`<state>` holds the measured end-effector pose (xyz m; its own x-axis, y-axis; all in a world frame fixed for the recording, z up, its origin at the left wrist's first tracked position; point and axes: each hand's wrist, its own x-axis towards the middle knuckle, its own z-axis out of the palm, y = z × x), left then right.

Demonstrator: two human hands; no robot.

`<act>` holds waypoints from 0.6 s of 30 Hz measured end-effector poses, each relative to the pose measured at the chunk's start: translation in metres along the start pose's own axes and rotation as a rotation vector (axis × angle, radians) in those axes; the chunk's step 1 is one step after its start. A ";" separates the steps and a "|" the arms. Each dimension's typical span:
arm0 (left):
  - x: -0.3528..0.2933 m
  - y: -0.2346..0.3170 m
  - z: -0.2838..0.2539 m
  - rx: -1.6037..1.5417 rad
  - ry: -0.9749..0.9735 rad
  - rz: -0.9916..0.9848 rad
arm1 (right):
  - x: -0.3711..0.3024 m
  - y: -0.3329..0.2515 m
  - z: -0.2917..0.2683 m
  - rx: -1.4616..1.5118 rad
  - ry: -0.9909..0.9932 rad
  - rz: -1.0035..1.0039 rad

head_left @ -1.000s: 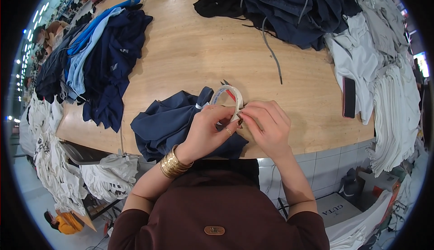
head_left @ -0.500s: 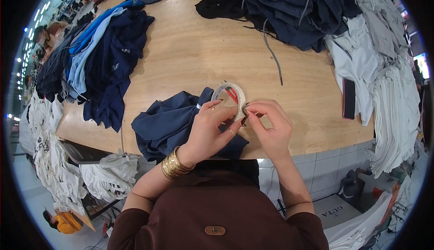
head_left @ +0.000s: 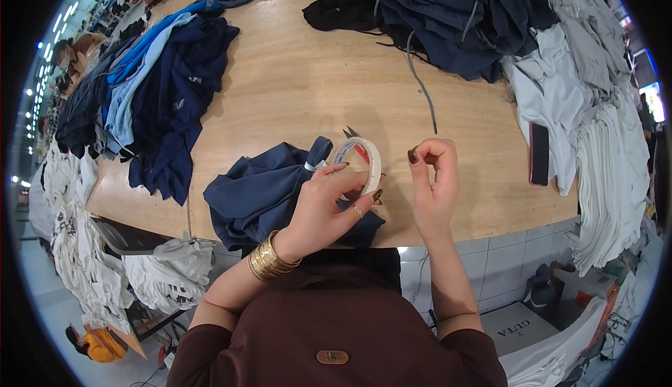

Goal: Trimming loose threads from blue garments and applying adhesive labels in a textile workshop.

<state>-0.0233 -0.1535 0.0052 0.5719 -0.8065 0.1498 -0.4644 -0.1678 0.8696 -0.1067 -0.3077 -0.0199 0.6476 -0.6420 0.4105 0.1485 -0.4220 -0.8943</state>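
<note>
My left hand [head_left: 327, 205] grips a roll of clear tape [head_left: 364, 164] just above a rolled navy garment [head_left: 269, 192] at the near edge of the wooden table [head_left: 301, 86]. A gold bangle stack sits on that wrist. My right hand [head_left: 434, 184] is raised to the right of the roll, thumb and forefinger pinched together, apparently on the pulled-out tape end, which is too thin to see. Small scissors [head_left: 348, 133] peek out behind the roll.
Folded navy and blue garments [head_left: 157, 93] lie at the left, a dark heap [head_left: 448, 9] at the back, white shirts [head_left: 602, 149] at the right. A dark phone [head_left: 539, 153] and a grey cord [head_left: 420, 86] rest on the table. People sit at the far left.
My right hand has moved away from the roll to the right, fingers pinched, as tape is drawn out. The left hand keeps hold of the roll.
</note>
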 end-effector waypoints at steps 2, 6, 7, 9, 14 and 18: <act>0.000 0.001 -0.001 -0.003 0.003 -0.022 | 0.001 -0.009 -0.004 -0.026 -0.158 -0.081; 0.000 -0.004 0.001 0.034 0.015 -0.001 | -0.005 -0.014 0.004 -0.060 -0.227 -0.127; 0.000 -0.004 0.001 0.033 0.014 0.000 | -0.005 -0.013 0.006 -0.058 -0.218 -0.128; 0.000 -0.003 0.001 0.070 -0.001 0.004 | -0.006 -0.010 0.006 -0.082 -0.236 -0.133; 0.001 -0.001 0.001 0.062 0.024 0.005 | -0.007 -0.012 0.005 -0.011 -0.262 -0.024; 0.005 -0.001 -0.001 0.027 0.032 -0.069 | -0.006 -0.013 -0.007 0.398 -0.215 0.190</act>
<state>-0.0193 -0.1566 0.0054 0.6248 -0.7737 0.1052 -0.4407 -0.2382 0.8655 -0.1175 -0.3034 -0.0097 0.8243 -0.5196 0.2247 0.2596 -0.0059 -0.9657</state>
